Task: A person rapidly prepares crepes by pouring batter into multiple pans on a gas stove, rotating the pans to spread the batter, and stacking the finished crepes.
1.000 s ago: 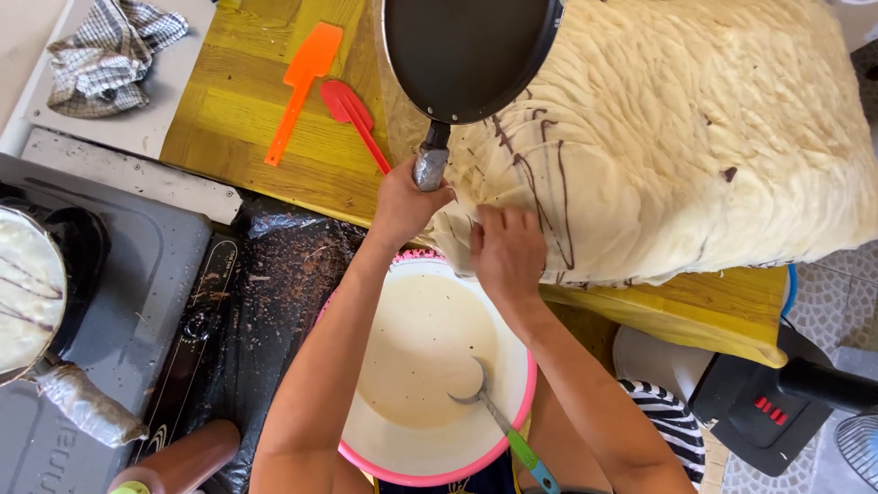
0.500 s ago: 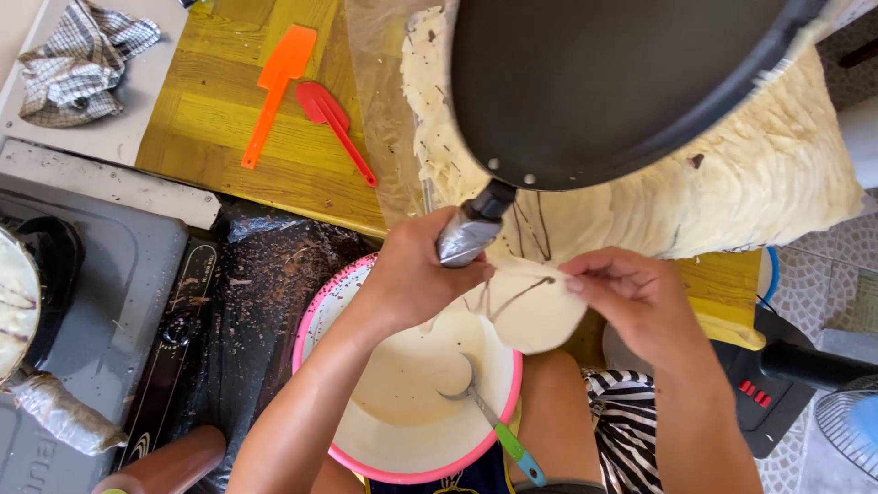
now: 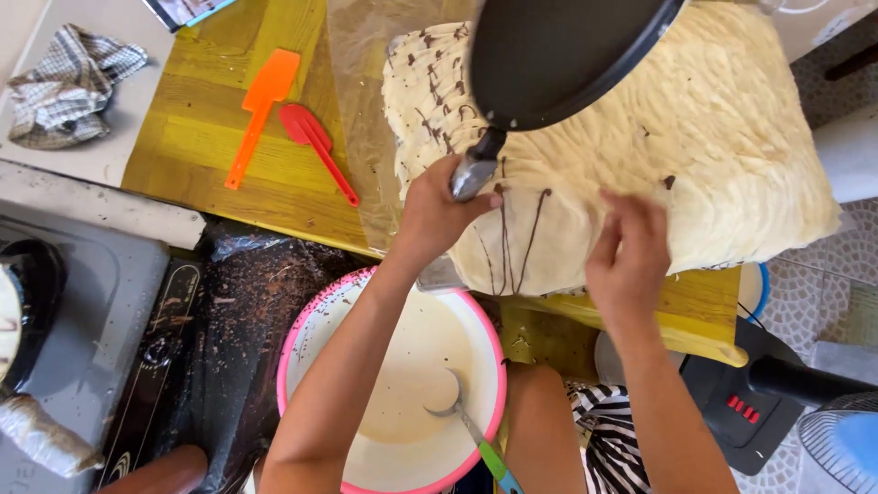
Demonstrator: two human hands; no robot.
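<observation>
My left hand grips the metal handle of a black round pan, which is held tilted above a big pile of thin pale crepes streaked with dark chocolate lines. Further right, my right hand lies palm down on the pile's near edge, fingertips pressing the top crepe and holding nothing. Below both arms stands a pink-rimmed bowl of pale batter with a metal ladle in it.
An orange spatula and a red spatula lie on the yellow wooden table. A checked cloth sits at the far left, a grey stove at the left. A fan stands at the lower right.
Half a second ago my right hand held a small round crepe at the pile's edge; now it rests flat on the pile. The pan has shifted left and away.
</observation>
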